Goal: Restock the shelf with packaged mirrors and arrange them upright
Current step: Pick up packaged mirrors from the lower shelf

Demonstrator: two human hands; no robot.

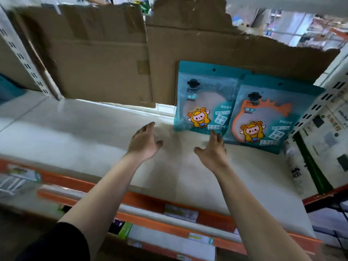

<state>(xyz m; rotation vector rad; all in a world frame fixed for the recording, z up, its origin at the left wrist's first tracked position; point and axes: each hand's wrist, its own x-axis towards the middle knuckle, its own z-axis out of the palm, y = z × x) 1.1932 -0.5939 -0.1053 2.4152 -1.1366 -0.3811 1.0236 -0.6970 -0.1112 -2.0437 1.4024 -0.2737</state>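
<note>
Nearest us, a black sleeve [62, 242] covers the left upper arm, and both bare forearms stretch over the orange shelf edge [150, 202] with its paper price labels [180, 211]. Beyond it we see the white shelf [75, 140], where both hands hover palm-down with fingers loosely spread, gripping nothing. The left hand [145, 142] is over bare shelf. The right hand [212, 151] reaches toward the teal packs, its fingertips [213, 133] at their lower edges; we cannot tell whether they touch.

At the right end of the shelf stand two packaged mirrors, each printed with a yellow cartoon figure. The left packaged mirror [205, 98] stands upright against the cardboard backing [105, 59]. The right packaged mirror [267, 117], showing an orange rim through its window, sits in front, overlaps the first and leans slightly to the right, beside the white perforated upright [320, 102]. The cardboard's top edge is torn.
</note>
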